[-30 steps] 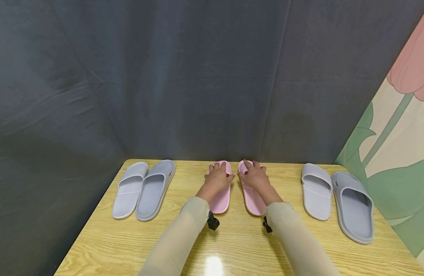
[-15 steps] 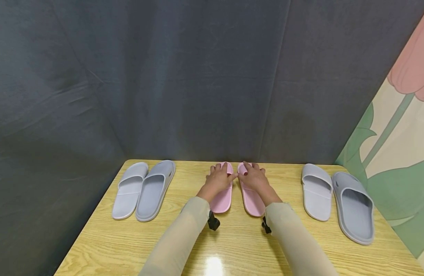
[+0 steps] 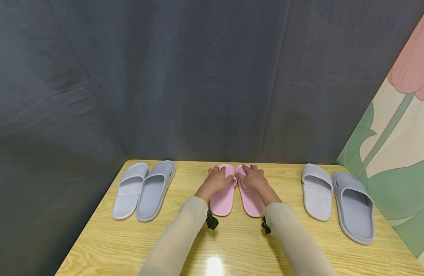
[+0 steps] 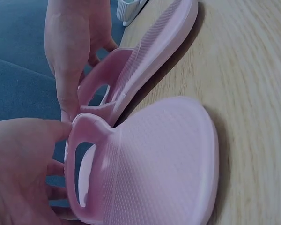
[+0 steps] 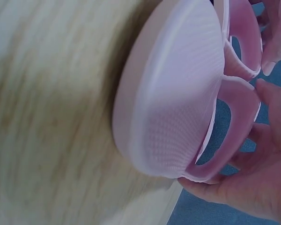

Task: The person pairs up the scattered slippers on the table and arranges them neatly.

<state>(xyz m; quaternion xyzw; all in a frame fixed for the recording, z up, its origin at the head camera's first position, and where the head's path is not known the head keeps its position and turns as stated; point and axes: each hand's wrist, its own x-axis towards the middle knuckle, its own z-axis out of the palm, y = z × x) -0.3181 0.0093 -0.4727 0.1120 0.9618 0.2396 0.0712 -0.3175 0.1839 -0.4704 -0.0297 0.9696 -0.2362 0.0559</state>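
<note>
Two pink slippers lie side by side on the wooden table, their front straps meeting and their heels slightly apart. My left hand [image 3: 216,179] spans the strap of the left pink slipper [image 3: 221,201], thumb at its inner side and fingers at the outer side. Over the right pink slipper [image 3: 251,200], my right hand [image 3: 254,178] grips the strap the same way. The left wrist view shows the left slipper's strap [image 4: 91,124] against the thumb. In the right wrist view, fingers [image 5: 201,188] of the right hand wrap the strap edge. Both hands partly hide the straps.
A light grey slipper [image 3: 127,197] and a blue-grey slipper [image 3: 151,197] stand at the left of the table [image 3: 129,249]. Another light grey slipper [image 3: 317,199] and larger blue-grey slipper [image 3: 357,214] stand at the right. A dark curtain [image 3: 212,84] hangs behind.
The left pink slipper has slid right and slightly toward me, and the right one a little left and nearer. The gap between them has narrowed until their straps meet.
</note>
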